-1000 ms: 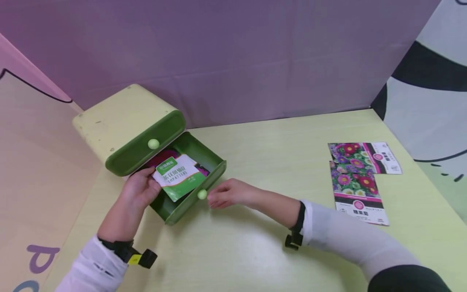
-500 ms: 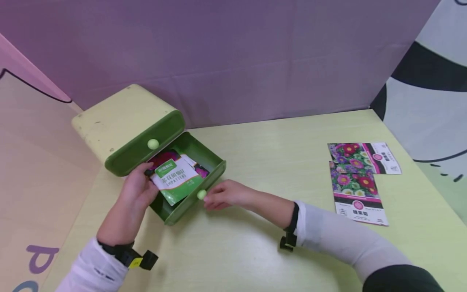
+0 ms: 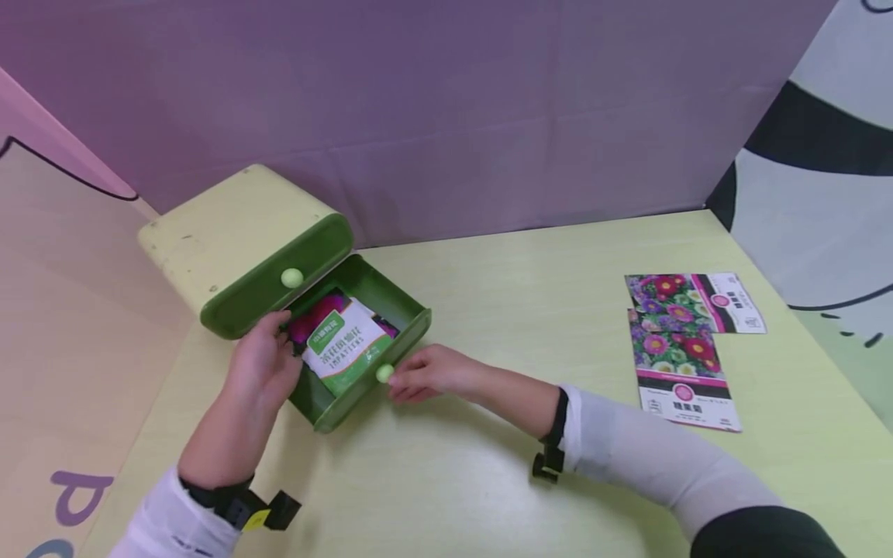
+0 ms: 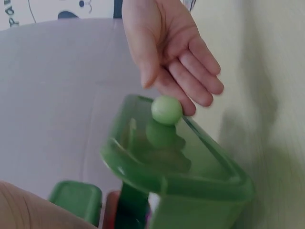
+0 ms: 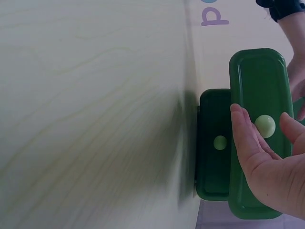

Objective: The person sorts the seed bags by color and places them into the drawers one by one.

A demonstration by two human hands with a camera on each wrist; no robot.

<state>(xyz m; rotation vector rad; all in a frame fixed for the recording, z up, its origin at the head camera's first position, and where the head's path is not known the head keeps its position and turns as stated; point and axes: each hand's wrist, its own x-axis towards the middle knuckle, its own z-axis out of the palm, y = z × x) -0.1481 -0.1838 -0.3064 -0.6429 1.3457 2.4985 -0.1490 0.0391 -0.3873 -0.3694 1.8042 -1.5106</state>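
The white-and-green paper packet [image 3: 346, 346] has settled into the green plastic drawer [image 3: 394, 294], head view's eight o'clock; your left hand [image 3: 263, 364] looks released. Left wrist view: right hand [image 4: 171, 52] relaxed at the round pale-green knob [image 4: 167, 110]. Right wrist view: thumb clear — pinch there; likely light, stiff, slick.

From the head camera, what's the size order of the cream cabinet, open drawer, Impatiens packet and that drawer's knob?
Largest to smallest in that view:
cream cabinet
open drawer
Impatiens packet
open drawer's knob
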